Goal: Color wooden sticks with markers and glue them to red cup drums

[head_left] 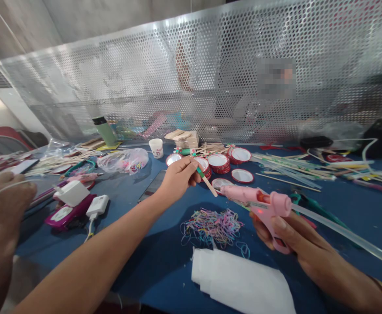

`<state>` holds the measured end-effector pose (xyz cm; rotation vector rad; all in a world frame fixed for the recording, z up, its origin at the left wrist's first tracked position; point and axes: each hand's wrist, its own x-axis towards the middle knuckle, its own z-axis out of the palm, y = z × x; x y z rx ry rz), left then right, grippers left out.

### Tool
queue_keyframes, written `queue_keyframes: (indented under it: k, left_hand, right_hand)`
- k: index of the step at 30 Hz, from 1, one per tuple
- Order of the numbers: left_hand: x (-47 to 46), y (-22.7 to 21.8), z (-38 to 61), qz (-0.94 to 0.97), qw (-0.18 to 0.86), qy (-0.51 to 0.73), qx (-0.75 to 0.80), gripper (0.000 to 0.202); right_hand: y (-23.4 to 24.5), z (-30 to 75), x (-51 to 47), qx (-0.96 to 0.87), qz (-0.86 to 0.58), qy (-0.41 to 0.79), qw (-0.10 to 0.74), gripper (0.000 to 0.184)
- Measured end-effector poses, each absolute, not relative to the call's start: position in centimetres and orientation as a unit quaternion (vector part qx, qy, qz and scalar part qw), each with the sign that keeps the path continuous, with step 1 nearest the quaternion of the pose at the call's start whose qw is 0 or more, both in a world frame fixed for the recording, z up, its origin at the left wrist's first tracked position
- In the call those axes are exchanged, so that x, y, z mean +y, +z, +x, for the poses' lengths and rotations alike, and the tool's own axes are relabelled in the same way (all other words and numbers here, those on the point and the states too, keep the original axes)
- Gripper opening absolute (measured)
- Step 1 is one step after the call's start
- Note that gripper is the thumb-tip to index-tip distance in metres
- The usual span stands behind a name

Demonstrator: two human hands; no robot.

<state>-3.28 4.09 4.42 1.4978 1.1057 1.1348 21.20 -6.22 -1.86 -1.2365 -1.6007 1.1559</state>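
My left hand (178, 178) pinches a wooden craft stick (210, 186), which has a green band around it near my fingers. The stick's bare end points down to the right. My right hand (291, 237) is wrapped round a pink glue gun (258, 203) with a small red light on its side. A long translucent glue stick (339, 229) trails from its back. The gun's nozzle is close to the end of the craft stick; whether they touch I cannot tell. Below lies a pile of coloured rubber bands (213, 226), in front of a folded white sheet (240, 279).
Red-rimmed round pieces (219, 162) stand in stacks behind my hands. A paper cup (156, 148), a green bottle (105, 131) and a white charger (71, 193) are leftward. Another person's hand (6, 196) is at far left. A perforated metal panel (128, 83) bounds the back.
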Motion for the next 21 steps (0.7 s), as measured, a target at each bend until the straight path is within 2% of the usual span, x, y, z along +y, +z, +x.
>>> queue_keyframes:
  k: [5, 10, 15, 21]
  left_hand:
    - [4.28, 4.19, -3.36, 0.617, 0.457, 0.461, 0.444, 0.021]
    - [4.19, 4.32, -3.31, 0.615, 0.456, 0.459, 0.451, 0.023]
    - [4.07, 4.42, -3.25, 0.611, 0.458, 0.458, 0.454, 0.023]
    - [4.11, 4.24, -3.33, 0.614, 0.463, 0.459, 0.445, 0.022]
  right_hand:
    - [-2.41, 21.38, -6.4, -0.525, -0.531, 0.511, 0.426, 0.057]
    - [-2.48, 21.43, -6.14, -0.608, -0.496, 0.471, 0.404, 0.049]
    - [-1.99, 21.05, -6.06, -0.639, -0.492, 0.426, 0.409, 0.053]
    - [-2.12, 21.19, -6.17, -0.646, -0.487, 0.432, 0.399, 0.051]
